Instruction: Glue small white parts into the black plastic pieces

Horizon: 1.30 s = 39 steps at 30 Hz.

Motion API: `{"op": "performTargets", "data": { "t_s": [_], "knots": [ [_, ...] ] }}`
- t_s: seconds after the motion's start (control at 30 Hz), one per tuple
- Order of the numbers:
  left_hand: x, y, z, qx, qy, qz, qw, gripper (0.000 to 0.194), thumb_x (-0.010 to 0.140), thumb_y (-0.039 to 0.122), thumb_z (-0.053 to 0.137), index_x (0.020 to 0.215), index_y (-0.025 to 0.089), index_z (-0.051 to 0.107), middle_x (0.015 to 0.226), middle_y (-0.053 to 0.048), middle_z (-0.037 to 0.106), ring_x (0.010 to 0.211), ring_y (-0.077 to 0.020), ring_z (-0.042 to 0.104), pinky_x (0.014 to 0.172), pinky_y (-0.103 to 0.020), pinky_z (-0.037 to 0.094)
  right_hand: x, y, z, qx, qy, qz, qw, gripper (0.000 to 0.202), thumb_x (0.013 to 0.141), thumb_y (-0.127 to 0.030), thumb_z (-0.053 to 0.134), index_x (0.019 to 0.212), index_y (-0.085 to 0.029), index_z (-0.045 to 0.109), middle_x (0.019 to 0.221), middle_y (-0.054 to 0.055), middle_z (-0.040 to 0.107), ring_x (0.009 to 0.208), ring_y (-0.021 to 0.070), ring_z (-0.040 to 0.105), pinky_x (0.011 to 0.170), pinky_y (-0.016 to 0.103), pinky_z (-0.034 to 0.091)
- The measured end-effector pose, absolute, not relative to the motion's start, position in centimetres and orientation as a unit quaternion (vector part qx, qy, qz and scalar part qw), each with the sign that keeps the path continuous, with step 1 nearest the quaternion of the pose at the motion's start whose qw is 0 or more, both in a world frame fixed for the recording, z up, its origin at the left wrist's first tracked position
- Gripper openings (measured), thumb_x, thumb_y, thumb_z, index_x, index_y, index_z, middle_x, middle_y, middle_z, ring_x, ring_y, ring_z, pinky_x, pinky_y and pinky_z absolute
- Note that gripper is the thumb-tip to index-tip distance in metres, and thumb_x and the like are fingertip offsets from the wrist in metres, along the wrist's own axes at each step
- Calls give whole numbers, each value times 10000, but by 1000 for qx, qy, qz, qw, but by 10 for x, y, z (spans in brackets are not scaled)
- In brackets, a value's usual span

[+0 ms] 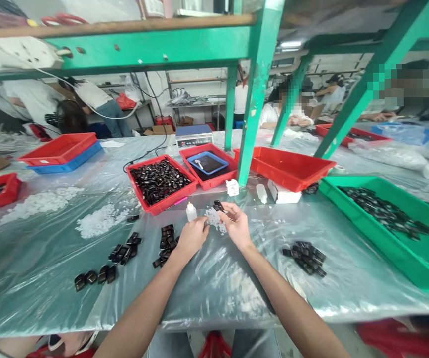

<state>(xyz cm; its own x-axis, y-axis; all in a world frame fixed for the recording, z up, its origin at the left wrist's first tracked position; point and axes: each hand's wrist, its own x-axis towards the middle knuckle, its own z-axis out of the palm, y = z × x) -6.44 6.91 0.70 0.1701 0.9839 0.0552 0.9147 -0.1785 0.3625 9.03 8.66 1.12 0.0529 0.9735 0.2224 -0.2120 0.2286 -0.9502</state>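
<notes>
My right hand (236,226) pinches a small glossy black piece (217,205) between thumb and fingers, raised over a little heap of translucent white bits (214,219). Close beside it, my left hand (194,234) is closed with its fingertips at the edge of that heap; whatever they hold is hidden. A small white squeeze bottle (191,212) stands just behind my left hand. Similar black pieces (167,241) lie grouped left of my left wrist, with another group (125,251) further left. To the right of my right forearm sits one more pile of black pieces (305,257).
A red tray (149,206) full of black pieces and a red tray (219,183) holding a blue tray (207,169) stand ahead. A green post (249,124) rises from the table. At right is a green tray (367,238); white heaps (100,220) lie left. People work beyond.
</notes>
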Motion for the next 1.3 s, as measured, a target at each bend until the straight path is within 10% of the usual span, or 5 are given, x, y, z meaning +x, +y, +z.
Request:
{"op": "performTargets", "data": {
  "t_s": [1.3],
  "knots": [
    [-69, 68, 5, 727, 524, 364, 255, 155, 934, 286, 512, 879, 220, 641, 737, 0, 699, 674, -167, 666, 647, -261, 486, 92, 88, 6, -407, -501, 481, 593, 340, 709, -369, 777, 979, -196, 666, 968, 64, 743, 518, 111, 550, 511, 276, 481]
  ]
}}
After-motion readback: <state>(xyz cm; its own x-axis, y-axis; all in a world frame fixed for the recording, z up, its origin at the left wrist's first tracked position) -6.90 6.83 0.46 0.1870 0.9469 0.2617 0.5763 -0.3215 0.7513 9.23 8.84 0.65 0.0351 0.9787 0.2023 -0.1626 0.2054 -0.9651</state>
